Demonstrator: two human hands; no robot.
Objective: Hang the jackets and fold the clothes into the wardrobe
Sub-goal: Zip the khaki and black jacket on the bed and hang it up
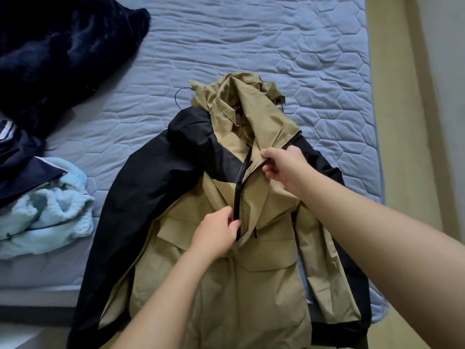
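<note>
Jacket [226, 285], tan with black sleeves, is lying face-up on the quilted blue bed [276, 46]; thin crisp shell, hanger hook [180, 94] peeking out beside the hood. Left hand [216, 233] fingers are pinching the zipper [237, 192] low, right hand [284, 167] fingers pinching the collar flap. Not yet hung, I'd judge; dark fuzzy heap [63, 46] and pale-blue fleece [50, 217] are waiting unfolded.
</note>
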